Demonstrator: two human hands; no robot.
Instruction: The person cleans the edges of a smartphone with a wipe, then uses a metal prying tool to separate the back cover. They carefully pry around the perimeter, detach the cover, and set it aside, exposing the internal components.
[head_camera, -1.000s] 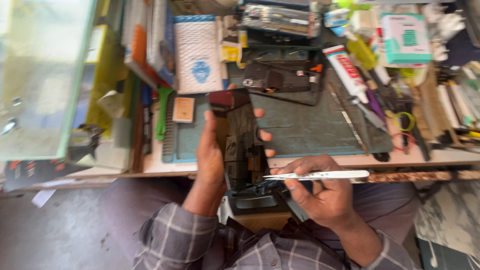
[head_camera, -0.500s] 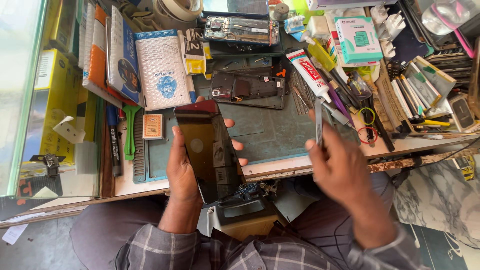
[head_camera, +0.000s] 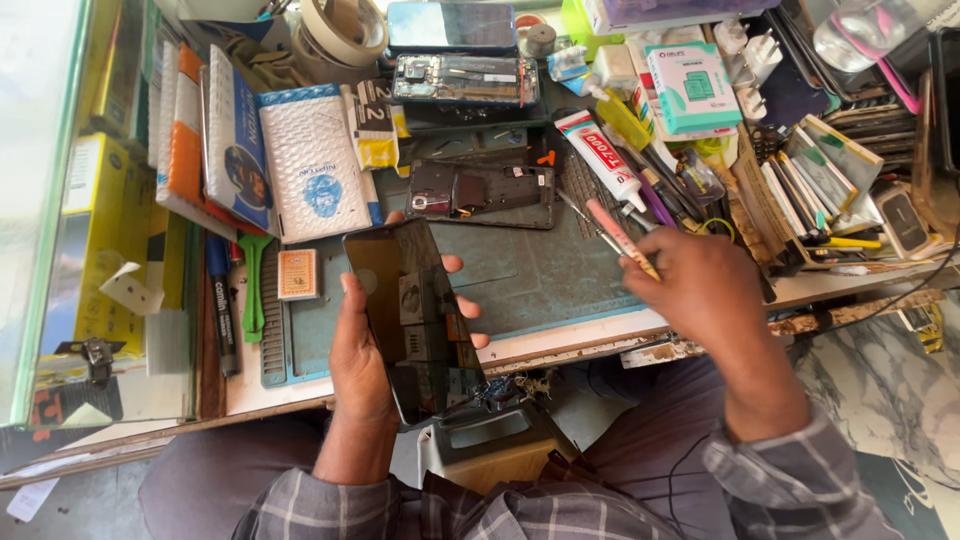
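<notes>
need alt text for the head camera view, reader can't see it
A person's left hand holds a dark rectangular phone screen panel above a cluttered green cutting mat, while the right hand grips a thin pink-handled tool. An opened black phone body lies beyond.

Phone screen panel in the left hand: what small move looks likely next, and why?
Probably the right hand sets its thin tool down among the tools at the mat's right edge. The hand is out over that clutter with the tool pointing away from the dark phone screen panel, which the left hand holds alone above the green mat.
</notes>
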